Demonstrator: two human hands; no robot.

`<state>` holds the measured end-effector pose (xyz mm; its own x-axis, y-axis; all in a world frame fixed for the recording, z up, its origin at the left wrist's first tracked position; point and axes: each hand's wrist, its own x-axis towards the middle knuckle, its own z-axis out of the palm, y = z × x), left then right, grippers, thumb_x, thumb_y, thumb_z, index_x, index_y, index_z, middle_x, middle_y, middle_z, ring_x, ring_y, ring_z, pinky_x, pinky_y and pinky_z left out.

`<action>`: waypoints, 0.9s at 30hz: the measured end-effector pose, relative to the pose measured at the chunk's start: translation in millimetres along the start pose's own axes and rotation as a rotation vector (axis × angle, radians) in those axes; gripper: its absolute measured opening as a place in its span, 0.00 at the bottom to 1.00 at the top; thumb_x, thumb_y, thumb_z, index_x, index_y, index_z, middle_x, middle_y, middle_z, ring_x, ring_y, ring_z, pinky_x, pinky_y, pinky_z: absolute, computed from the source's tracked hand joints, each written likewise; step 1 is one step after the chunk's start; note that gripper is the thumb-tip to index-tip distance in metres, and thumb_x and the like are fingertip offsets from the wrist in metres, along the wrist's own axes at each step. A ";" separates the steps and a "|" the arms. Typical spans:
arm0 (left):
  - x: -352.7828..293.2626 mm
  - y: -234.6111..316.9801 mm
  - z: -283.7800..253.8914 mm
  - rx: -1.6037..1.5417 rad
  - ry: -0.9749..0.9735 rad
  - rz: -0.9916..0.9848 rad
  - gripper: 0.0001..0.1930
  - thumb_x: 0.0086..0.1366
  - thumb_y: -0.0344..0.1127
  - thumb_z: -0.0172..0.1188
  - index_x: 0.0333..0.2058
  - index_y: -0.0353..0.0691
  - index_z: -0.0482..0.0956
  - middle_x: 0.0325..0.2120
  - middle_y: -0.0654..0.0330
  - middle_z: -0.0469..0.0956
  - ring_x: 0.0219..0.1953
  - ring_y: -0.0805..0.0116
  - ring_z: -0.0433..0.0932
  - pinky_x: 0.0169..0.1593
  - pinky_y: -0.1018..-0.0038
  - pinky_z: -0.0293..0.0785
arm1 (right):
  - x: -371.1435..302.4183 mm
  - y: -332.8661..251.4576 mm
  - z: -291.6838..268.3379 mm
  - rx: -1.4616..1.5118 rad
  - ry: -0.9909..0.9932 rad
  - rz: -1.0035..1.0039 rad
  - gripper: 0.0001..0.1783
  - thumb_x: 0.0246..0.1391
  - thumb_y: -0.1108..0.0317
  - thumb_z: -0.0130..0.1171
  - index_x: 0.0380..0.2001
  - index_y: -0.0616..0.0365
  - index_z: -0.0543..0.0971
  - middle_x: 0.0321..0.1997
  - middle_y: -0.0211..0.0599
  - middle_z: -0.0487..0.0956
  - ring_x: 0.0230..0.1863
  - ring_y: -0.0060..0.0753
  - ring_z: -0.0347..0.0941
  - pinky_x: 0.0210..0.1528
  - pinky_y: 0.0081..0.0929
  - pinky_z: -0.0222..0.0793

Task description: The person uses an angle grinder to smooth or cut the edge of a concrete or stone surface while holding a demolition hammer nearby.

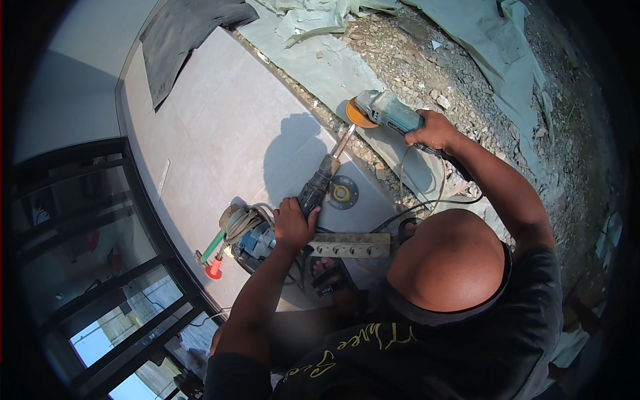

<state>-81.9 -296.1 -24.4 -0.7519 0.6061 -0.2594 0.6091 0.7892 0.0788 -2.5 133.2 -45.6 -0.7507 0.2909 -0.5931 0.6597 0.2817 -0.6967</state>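
My left hand (295, 223) is wrapped round the dark front part of a rotary hammer (313, 193), whose blue body (257, 240) lies back toward the lower left. A metal chisel bit (343, 143) juts from its chuck, pointing up and right. In my right hand (435, 132) is a teal angle grinder (395, 112) with an orange disc (361, 115). The bit's tip meets the disc's lower edge in the picture; whether they touch, I cannot tell. A grey disc with a yellow centre (342, 193) lies flat on the tile beside the bit.
Pale floor tiles (220, 113) border stony rubble (413, 73) and pale green sheeting (313, 60). Beside my sandalled foot (330, 275) lies a strip with holes (350, 245). A bundled cable (245, 223) rests on the hammer; a black cord (427, 203) trails below the grinder. Dark-framed glass (100, 233) stands left.
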 end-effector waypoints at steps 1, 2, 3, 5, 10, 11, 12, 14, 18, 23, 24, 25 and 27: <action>0.2 -0.8 0.4 0.015 -0.007 0.000 0.30 0.70 0.59 0.57 0.43 0.30 0.73 0.41 0.46 0.73 0.45 0.46 0.74 0.50 0.55 0.67 | 1.5 0.0 0.2 -0.028 0.013 -0.007 0.43 0.31 0.54 0.75 0.53 0.68 0.80 0.48 0.59 0.84 0.50 0.52 0.82 0.55 0.37 0.76; 0.3 -1.4 0.9 0.030 -0.015 0.001 0.30 0.70 0.59 0.57 0.44 0.30 0.73 0.42 0.45 0.73 0.46 0.45 0.74 0.50 0.55 0.67 | 2.6 0.3 -0.2 -0.055 0.026 -0.014 0.43 0.31 0.53 0.75 0.53 0.68 0.80 0.48 0.59 0.84 0.50 0.52 0.82 0.55 0.37 0.76; 0.4 -1.7 1.4 0.030 -0.011 0.001 0.30 0.70 0.59 0.57 0.44 0.30 0.73 0.42 0.45 0.73 0.46 0.45 0.74 0.50 0.55 0.67 | 3.6 0.6 -1.7 -0.056 0.029 -0.017 0.43 0.31 0.53 0.75 0.53 0.68 0.80 0.48 0.59 0.84 0.50 0.52 0.82 0.55 0.37 0.76; -0.9 -1.1 0.1 0.033 -0.014 -0.005 0.31 0.70 0.60 0.57 0.44 0.30 0.73 0.43 0.45 0.73 0.47 0.45 0.73 0.51 0.54 0.67 | 2.2 -3.4 -3.4 -0.086 0.035 -0.017 0.43 0.30 0.52 0.75 0.52 0.68 0.81 0.47 0.59 0.84 0.49 0.52 0.82 0.54 0.37 0.76; -0.6 -2.3 4.0 0.016 -0.011 0.006 0.31 0.70 0.60 0.56 0.45 0.29 0.73 0.43 0.44 0.73 0.47 0.45 0.73 0.52 0.54 0.66 | 9.3 -2.1 -10.4 -0.101 0.002 -0.018 0.40 0.30 0.54 0.75 0.49 0.67 0.82 0.44 0.54 0.85 0.46 0.48 0.82 0.52 0.35 0.76; -1.4 -2.3 3.9 0.022 -0.004 0.002 0.31 0.70 0.60 0.56 0.45 0.29 0.73 0.43 0.45 0.73 0.47 0.45 0.73 0.52 0.54 0.66 | 7.7 -5.3 -11.8 -0.129 -0.021 -0.033 0.40 0.28 0.52 0.75 0.47 0.67 0.83 0.45 0.57 0.84 0.49 0.52 0.82 0.53 0.37 0.76; -1.6 -3.4 3.3 0.024 -0.003 0.000 0.31 0.70 0.60 0.56 0.45 0.29 0.73 0.43 0.45 0.73 0.47 0.45 0.73 0.52 0.54 0.66 | 9.9 -7.1 -11.4 -0.128 -0.022 -0.035 0.40 0.28 0.52 0.75 0.47 0.67 0.83 0.45 0.57 0.84 0.49 0.52 0.82 0.53 0.37 0.76; -0.3 -2.8 3.2 0.022 -0.025 -0.006 0.31 0.70 0.60 0.56 0.44 0.30 0.73 0.43 0.45 0.73 0.47 0.46 0.73 0.52 0.54 0.66 | 14.9 -10.3 -15.2 -0.161 -0.018 -0.046 0.39 0.28 0.51 0.75 0.45 0.66 0.84 0.43 0.55 0.85 0.47 0.52 0.82 0.52 0.37 0.76; -0.5 -3.2 3.6 0.028 -0.011 0.000 0.31 0.70 0.60 0.56 0.44 0.30 0.73 0.42 0.45 0.73 0.47 0.46 0.73 0.52 0.54 0.66 | 20.5 -20.2 -26.3 -0.188 -0.054 -0.060 0.38 0.27 0.51 0.75 0.43 0.66 0.85 0.42 0.54 0.85 0.46 0.52 0.83 0.50 0.38 0.77; -0.1 -3.8 4.9 0.033 -0.004 0.008 0.31 0.70 0.61 0.55 0.43 0.30 0.73 0.42 0.46 0.73 0.47 0.46 0.73 0.52 0.55 0.66 | 24.0 -32.5 -34.5 -0.311 -0.060 -0.039 0.37 0.26 0.51 0.75 0.42 0.66 0.85 0.42 0.54 0.86 0.44 0.51 0.83 0.48 0.38 0.77; -0.3 -3.9 4.5 0.035 -0.002 0.007 0.31 0.70 0.61 0.55 0.43 0.30 0.73 0.42 0.46 0.73 0.47 0.46 0.73 0.52 0.55 0.66 | 23.6 -33.3 -34.4 -0.310 -0.060 -0.041 0.37 0.26 0.51 0.75 0.42 0.66 0.85 0.42 0.54 0.86 0.44 0.51 0.83 0.48 0.38 0.77; -0.8 -3.1 5.2 0.045 -0.006 0.002 0.31 0.70 0.61 0.55 0.43 0.31 0.73 0.42 0.46 0.73 0.47 0.46 0.73 0.52 0.55 0.66 | 22.6 -31.2 -35.0 -0.284 -0.072 -0.053 0.37 0.26 0.51 0.75 0.42 0.66 0.85 0.42 0.54 0.86 0.44 0.51 0.83 0.47 0.38 0.77; -0.6 -3.4 5.6 0.054 -0.011 -0.002 0.31 0.70 0.61 0.55 0.43 0.31 0.73 0.42 0.46 0.73 0.47 0.46 0.73 0.52 0.55 0.66 | 23.1 -28.9 -34.1 -0.257 -0.084 -0.064 0.37 0.27 0.51 0.75 0.42 0.66 0.85 0.42 0.55 0.85 0.44 0.51 0.83 0.47 0.38 0.77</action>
<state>-82.1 -299.7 -29.9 -0.7504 0.6035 -0.2696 0.6207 0.7836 0.0264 -37.7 162.9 -25.4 -0.7843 0.1911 -0.5903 0.5903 0.5229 -0.6150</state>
